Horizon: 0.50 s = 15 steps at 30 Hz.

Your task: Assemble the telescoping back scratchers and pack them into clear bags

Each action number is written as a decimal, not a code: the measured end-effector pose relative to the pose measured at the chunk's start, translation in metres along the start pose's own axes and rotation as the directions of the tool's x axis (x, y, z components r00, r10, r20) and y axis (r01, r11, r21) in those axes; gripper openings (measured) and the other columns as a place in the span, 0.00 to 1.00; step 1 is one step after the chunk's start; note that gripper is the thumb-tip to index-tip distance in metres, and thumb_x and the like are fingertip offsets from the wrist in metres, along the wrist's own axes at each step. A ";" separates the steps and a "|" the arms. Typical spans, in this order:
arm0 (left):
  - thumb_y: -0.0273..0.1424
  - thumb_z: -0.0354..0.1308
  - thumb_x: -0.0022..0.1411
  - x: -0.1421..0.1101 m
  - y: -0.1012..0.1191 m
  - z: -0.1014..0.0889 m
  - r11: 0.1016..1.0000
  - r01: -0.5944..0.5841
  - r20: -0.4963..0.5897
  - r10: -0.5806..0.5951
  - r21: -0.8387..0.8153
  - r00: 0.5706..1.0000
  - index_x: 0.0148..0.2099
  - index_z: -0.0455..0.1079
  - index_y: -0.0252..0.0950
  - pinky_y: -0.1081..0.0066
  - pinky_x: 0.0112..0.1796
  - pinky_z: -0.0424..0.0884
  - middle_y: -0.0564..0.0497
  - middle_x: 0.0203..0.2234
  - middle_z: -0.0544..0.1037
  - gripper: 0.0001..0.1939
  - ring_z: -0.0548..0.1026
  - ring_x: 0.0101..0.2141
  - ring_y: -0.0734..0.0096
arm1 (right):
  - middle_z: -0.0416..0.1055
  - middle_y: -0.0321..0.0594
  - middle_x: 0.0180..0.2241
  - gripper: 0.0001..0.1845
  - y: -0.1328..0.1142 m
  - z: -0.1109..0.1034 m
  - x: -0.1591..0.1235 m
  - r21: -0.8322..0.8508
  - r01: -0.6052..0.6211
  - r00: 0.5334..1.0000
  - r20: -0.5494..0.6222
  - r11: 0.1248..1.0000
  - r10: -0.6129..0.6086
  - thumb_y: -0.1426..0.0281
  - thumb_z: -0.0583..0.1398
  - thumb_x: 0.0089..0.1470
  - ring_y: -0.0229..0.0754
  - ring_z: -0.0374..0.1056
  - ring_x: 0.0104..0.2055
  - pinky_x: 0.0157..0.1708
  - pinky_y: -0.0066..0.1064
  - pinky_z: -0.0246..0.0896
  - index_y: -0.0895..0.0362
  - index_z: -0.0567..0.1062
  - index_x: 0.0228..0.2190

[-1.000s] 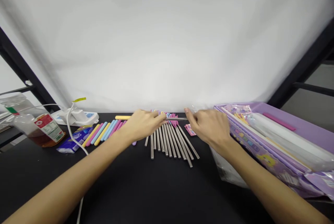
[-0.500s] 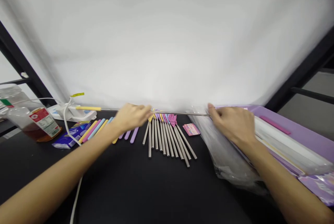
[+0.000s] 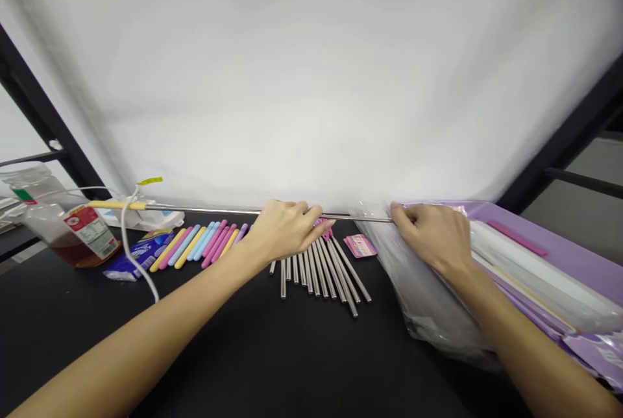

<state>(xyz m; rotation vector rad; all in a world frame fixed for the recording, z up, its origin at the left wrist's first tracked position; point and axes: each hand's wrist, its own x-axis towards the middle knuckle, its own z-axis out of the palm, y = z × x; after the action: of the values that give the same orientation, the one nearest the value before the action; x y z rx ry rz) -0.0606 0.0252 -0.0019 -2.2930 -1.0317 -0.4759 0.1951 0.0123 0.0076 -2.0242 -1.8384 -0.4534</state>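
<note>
A long thin telescopic metal rod (image 3: 204, 211) with a yellow handle (image 3: 121, 205) lies level across my view, drawn out. My left hand (image 3: 287, 226) is closed around its middle, thumb pointing right. At the right end, my right hand (image 3: 433, 233) pinches the rod between thumb and fingers; the tip is hidden inside that hand. Beneath my left hand, several short metal rods (image 3: 335, 269) fan out on the black table, with a pink hand-shaped head (image 3: 324, 226) showing at their upper ends. My right forearm passes over a clear plastic bag (image 3: 413, 295).
Coloured tubes (image 3: 195, 246) lie in a row left of the rods. Beyond them are a blue packet (image 3: 139, 256), a white cable (image 3: 127, 236) and a bottle of brown liquid (image 3: 80, 236). Pink cards (image 3: 360, 245) lie near the bag. A purple bin (image 3: 579, 262) stands right.
My left hand has slid right along the rod, uncovering more coloured tubes and covering the short rods' tops. The yellow handle has shifted left. My right hand stays nearly in place.
</note>
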 end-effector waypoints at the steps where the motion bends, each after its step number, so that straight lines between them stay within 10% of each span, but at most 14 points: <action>1: 0.45 0.32 0.74 0.000 -0.002 0.002 1.000 -0.013 0.012 0.013 0.001 1.000 0.38 0.70 0.35 0.68 0.22 0.45 0.48 0.24 0.75 0.28 0.73 0.23 0.68 | 0.74 0.50 0.21 0.31 0.002 -0.001 0.000 -0.016 0.000 1.000 0.002 1.000 0.000 0.56 0.47 0.61 0.51 0.69 0.27 0.27 0.35 0.42 0.57 0.78 0.18; 15: 0.43 0.34 0.74 -0.019 -0.038 0.011 0.998 -0.040 0.062 0.037 0.055 0.997 0.41 0.69 0.35 0.69 0.22 0.48 0.48 0.25 0.75 0.26 0.72 0.23 0.67 | 0.76 0.52 0.24 0.34 0.008 -0.006 0.004 -0.098 0.002 0.999 0.033 0.995 0.001 0.54 0.45 0.62 0.53 0.70 0.29 0.27 0.36 0.43 0.58 0.82 0.24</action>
<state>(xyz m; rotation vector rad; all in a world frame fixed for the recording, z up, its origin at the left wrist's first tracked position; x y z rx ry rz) -0.1007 0.0420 -0.0073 -2.2860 -1.0151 -0.3590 0.2035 0.0122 0.0144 -2.1076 -1.8706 -0.5231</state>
